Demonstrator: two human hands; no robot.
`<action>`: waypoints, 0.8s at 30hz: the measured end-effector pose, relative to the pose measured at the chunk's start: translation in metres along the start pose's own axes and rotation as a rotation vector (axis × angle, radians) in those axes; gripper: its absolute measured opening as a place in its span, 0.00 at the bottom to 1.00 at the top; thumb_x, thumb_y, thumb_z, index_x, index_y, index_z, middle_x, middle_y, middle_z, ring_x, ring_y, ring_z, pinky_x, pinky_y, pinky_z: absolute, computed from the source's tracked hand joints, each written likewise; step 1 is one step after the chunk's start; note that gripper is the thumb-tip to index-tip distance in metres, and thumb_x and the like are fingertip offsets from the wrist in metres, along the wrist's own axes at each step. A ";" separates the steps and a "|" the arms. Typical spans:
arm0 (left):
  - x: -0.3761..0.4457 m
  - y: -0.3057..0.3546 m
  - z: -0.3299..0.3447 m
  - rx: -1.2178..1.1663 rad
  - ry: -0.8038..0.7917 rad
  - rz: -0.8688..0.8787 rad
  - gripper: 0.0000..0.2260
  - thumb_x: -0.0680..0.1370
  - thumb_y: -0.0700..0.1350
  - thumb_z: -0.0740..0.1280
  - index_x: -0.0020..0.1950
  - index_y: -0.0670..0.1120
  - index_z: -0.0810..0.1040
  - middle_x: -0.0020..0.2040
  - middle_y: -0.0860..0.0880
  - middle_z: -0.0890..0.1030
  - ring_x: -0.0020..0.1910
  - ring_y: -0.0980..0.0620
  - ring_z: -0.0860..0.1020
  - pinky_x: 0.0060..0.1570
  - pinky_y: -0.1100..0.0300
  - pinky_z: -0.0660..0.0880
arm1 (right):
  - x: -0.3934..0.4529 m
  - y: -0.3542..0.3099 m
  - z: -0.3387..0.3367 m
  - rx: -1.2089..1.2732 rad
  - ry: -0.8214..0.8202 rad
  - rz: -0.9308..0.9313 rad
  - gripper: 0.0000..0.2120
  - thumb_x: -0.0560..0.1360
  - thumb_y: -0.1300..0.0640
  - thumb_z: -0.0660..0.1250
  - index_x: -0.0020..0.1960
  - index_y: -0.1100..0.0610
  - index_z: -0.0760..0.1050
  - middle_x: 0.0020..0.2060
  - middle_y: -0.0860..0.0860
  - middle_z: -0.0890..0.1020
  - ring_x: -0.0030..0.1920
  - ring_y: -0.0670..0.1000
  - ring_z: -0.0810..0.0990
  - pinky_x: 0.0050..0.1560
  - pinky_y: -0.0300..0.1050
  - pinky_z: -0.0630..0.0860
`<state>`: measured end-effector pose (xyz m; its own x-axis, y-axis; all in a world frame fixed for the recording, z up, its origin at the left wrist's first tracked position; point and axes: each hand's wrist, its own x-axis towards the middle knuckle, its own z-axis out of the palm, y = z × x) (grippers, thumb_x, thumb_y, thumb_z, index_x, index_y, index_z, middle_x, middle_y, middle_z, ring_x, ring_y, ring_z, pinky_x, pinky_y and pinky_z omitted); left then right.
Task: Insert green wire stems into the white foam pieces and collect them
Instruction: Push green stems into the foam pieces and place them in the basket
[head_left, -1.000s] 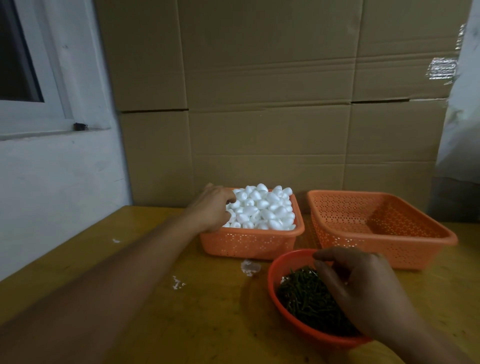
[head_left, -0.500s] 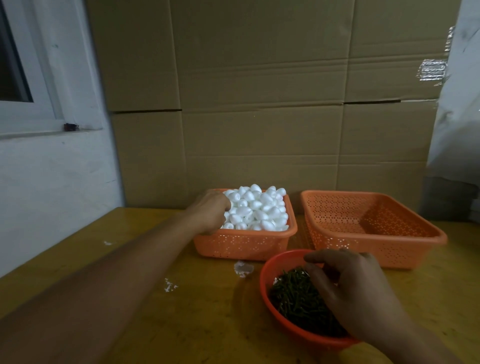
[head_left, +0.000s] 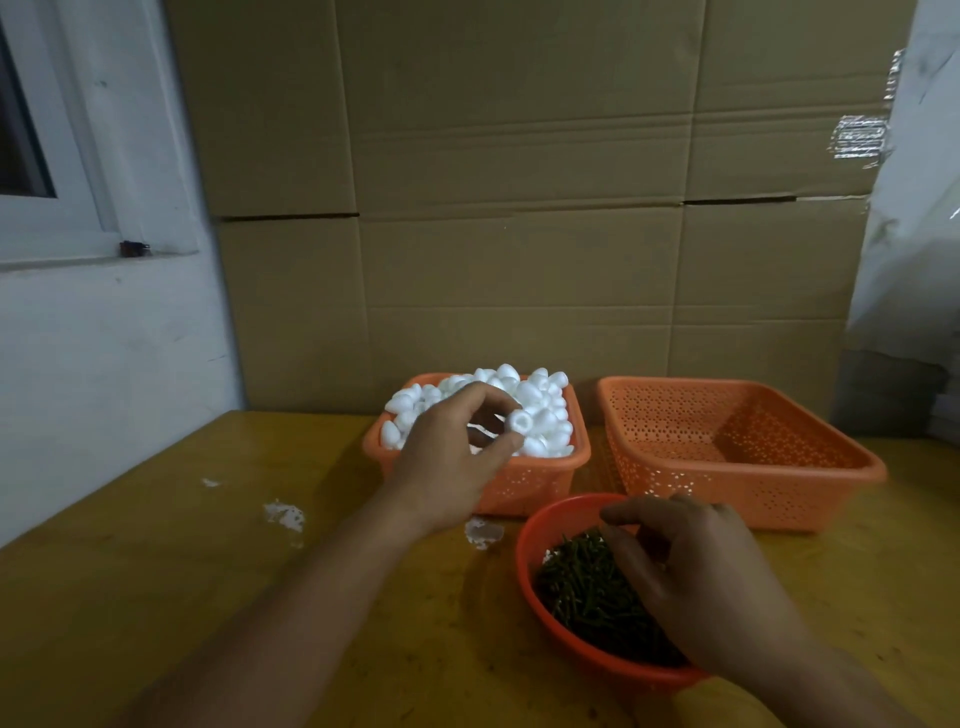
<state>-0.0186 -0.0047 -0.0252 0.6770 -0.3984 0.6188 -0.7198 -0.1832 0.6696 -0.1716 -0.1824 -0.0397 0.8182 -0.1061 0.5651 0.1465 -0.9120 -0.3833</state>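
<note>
My left hand (head_left: 452, 457) pinches one white foam piece (head_left: 519, 421) between thumb and fingers, just above the small orange basket (head_left: 524, 488) heaped with white foam pieces (head_left: 540, 400). My right hand (head_left: 691, 577) reaches into the round orange bowl (head_left: 535, 519) of green wire stems (head_left: 582, 582), fingers curled down among them; whether a stem is pinched is hidden by the fingers.
A larger empty orange basket (head_left: 737, 483) stands at the right, behind the bowl. White foam crumbs (head_left: 283, 514) lie on the yellow wooden table (head_left: 156, 597). Flat cardboard (head_left: 519, 208) leans against the wall behind, and a white wall with a window is at the left.
My left hand has come out of the heap toward the right, now pinching a single foam piece. My right hand stays in the bowl of stems.
</note>
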 end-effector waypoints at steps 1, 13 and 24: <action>-0.007 0.005 0.005 -0.069 -0.017 -0.011 0.04 0.78 0.44 0.72 0.51 0.51 0.81 0.50 0.55 0.84 0.48 0.56 0.82 0.48 0.55 0.81 | 0.000 0.001 0.000 -0.005 0.001 -0.004 0.08 0.76 0.49 0.71 0.53 0.45 0.85 0.36 0.30 0.73 0.39 0.39 0.77 0.50 0.51 0.77; -0.057 0.028 0.035 -0.209 -0.156 0.027 0.08 0.83 0.48 0.58 0.55 0.58 0.75 0.44 0.49 0.80 0.42 0.49 0.77 0.45 0.46 0.77 | -0.004 0.010 0.003 -0.272 -0.335 0.002 0.16 0.78 0.36 0.60 0.57 0.43 0.79 0.48 0.39 0.79 0.56 0.45 0.68 0.57 0.45 0.72; -0.068 0.028 0.041 -0.329 -0.252 -0.046 0.15 0.77 0.49 0.71 0.62 0.58 0.76 0.51 0.52 0.82 0.53 0.56 0.80 0.55 0.56 0.76 | -0.003 0.009 0.007 -0.299 -0.426 0.048 0.10 0.77 0.43 0.65 0.56 0.44 0.79 0.47 0.43 0.82 0.54 0.46 0.72 0.50 0.43 0.75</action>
<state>-0.0911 -0.0199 -0.0649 0.6193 -0.6116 0.4923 -0.5746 0.0743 0.8151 -0.1684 -0.1877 -0.0501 0.9829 -0.0366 0.1804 -0.0111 -0.9900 -0.1407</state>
